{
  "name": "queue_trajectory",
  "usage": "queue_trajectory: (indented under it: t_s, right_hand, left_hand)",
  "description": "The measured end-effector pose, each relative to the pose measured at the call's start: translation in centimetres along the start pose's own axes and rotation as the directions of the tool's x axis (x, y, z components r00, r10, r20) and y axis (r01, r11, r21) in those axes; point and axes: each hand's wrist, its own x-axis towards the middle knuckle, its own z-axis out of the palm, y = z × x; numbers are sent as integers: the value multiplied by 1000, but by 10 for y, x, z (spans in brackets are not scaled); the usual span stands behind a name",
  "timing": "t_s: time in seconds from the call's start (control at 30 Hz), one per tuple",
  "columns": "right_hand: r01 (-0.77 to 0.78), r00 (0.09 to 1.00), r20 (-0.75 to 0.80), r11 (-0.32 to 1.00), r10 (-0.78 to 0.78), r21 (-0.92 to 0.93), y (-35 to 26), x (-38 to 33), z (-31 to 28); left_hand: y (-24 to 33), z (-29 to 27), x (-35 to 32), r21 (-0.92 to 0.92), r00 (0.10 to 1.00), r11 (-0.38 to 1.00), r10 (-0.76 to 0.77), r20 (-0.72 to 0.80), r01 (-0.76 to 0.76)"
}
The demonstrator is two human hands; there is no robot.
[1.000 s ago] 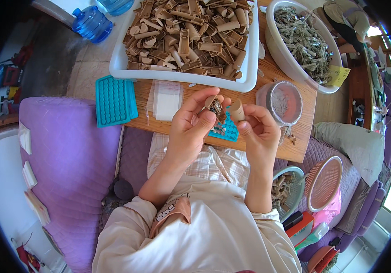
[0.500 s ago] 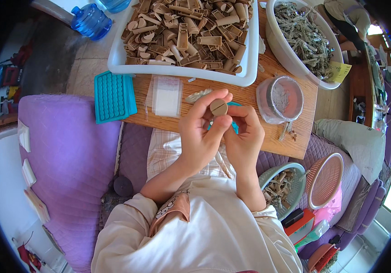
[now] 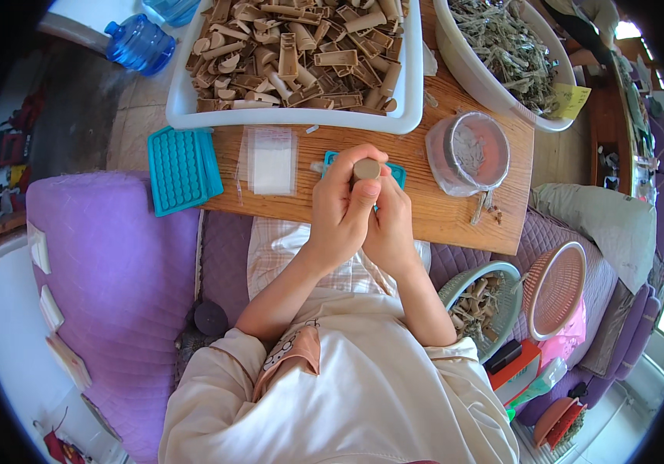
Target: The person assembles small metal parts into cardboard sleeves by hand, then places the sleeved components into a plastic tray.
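Note:
Between my two hands, held upright over the near edge of the wooden table, is a tan plastic cylinder; its round end faces up and its lower part is hidden by my fingers. My left hand wraps it from the left, with the thumb pressed near its top. My right hand closes round it from the right, its fingers partly hidden behind the left hand. Behind the hands a small teal tray lies on the table, mostly covered.
A white tub heaped with brown plastic half-shells stands at the back. Left are stacked teal trays and clear plastic bags. Right are a bag-lined round container and a basin of wrapped strands. Baskets sit at lower right.
My hands have drawn closer together round the cylinder. Its end showed a slit across it before and now looks whole. A pale bundle beside my left hand no longer shows.

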Motion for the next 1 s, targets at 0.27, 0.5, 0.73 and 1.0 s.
queue_trajectory:
  t_s: [0.27, 0.5, 0.73, 1.0]
  right_hand:
    - [-360, 932, -97, 922, 349, -145, 18, 28, -93]
    - [-75, 971, 89, 635, 222, -769, 112, 54, -143]
    - [-2, 966, 178, 687, 190, -726, 108, 63, -150]
    - [-429, 903, -57, 881, 427, -201, 81, 54, -160]
  left_hand:
    - [6, -20, 7, -343, 971, 926, -209, -115, 158]
    - [6, -37, 8, -640, 900, 670, -427, 83, 377]
    - [10, -35, 5, -827, 843, 381, -503, 189, 413]
    - [7, -31, 4, -894, 791, -130, -423, 442, 430]
